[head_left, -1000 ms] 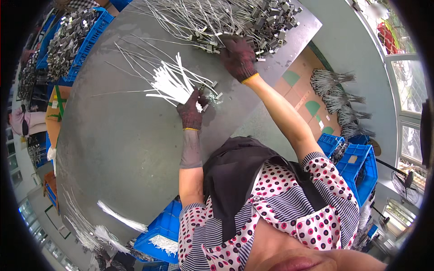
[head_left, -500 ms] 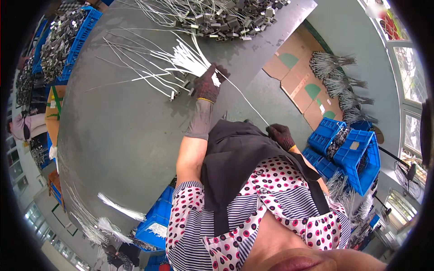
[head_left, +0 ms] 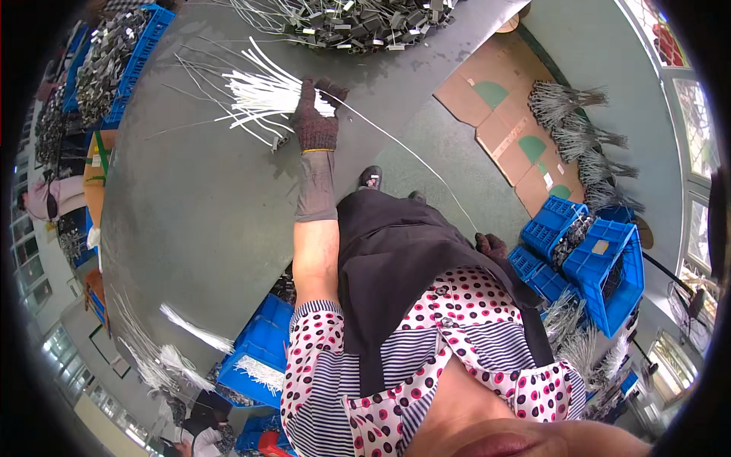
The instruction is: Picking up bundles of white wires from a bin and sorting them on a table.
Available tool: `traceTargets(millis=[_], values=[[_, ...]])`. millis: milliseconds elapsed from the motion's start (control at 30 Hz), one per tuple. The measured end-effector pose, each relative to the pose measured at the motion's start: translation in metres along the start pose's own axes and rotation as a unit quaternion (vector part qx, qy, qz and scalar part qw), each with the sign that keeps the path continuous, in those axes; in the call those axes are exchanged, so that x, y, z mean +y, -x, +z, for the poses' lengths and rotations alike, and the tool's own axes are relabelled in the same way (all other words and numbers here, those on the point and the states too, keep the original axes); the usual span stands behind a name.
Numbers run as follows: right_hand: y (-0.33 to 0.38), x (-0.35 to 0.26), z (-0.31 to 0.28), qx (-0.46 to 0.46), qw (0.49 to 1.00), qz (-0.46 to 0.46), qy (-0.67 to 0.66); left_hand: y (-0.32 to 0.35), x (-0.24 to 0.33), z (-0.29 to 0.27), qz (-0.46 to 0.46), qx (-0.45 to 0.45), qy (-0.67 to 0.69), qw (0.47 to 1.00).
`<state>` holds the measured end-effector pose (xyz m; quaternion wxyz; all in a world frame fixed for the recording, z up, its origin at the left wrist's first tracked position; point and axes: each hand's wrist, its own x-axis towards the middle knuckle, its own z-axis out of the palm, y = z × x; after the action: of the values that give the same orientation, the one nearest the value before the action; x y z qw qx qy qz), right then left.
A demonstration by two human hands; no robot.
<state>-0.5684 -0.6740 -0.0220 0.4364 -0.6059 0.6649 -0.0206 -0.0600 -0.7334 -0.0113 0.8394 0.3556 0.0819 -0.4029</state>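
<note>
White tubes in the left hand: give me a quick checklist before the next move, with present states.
1. White tubes held in left hand: ok.
2. Tube ends lined up evenly: not ok, they fan out.
3. Right hand holding the thin wire: ok.
4. Wire's end at the left hand: cannot tell, hidden there.
5. Both hands apart from the connector pile: ok.

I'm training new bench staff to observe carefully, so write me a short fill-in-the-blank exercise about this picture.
1. The dark-gloved left hand grips a bunch of slender ____ tubes.
2. One long, thin, pale wire runs from the left hand to the dark-gloved ____ hand.
3. The flat brown cardboard bears half-round patches coloured ____.

Missing words: white; right; green.
</note>
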Motion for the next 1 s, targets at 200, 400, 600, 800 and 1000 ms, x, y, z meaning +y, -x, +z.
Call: traceTargets(millis=[200,400,600,800,1000], values=[[-0.040,0.000,0.006,-0.053,0.997,-0.003,-0.051,0.028,-0.008,0.002,0.025,0.028,-0.042,0.998],[-0.031,0.013,-0.004,-0.039,0.999,-0.005,-0.002,0.029,0.027,-0.016,0.086,0.090,0.004,0.992],[-0.047,-0.046,0.007,-0.054,0.997,-0.032,0.039,0.039,0.011,-0.028,-0.014,-0.014,0.007,1.000],[-0.104,-0.173,0.062,-0.105,0.980,-0.148,-0.085,0.071,-0.028,0.006,-0.011,-0.018,-0.186,0.982],[-0.122,-0.350,0.111,-0.040,0.966,-0.250,-0.052,0.065,-0.039,0.010,0.168,-0.176,-0.360,0.900]])
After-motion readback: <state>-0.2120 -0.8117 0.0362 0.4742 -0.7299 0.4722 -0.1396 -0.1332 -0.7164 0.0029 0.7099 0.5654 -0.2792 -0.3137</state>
